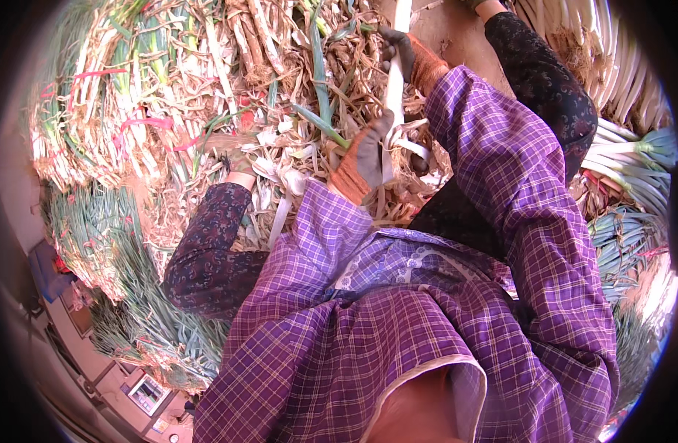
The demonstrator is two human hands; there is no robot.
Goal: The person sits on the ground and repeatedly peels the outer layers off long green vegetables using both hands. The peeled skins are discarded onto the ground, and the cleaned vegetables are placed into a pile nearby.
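Note:
A long white scallion stalk (395,91) runs upright through the picture between my gloved hands. My right hand (405,55), in a grey-palmed orange glove, is closed around its upper part. Lower down, my left hand (364,158), gloved alike, grips the stalk near its lower end, the thumb lying along it. Pale strips of outer skin (387,163) hang beside the left hand. A short white piece (412,148) sticks out sideways just right of the stalk. Beneath both hands spreads a heap of dry husks (294,147); the stalk's top leaves the frame.
Untrimmed scallion bundles (150,111) with red ties fill the left. Greener bundles (95,232) stand below them. Stripped white stalks (621,61) are stacked at upper right, above more green tops (621,238). My bent legs in dark patterned trousers (211,249) flank the husks.

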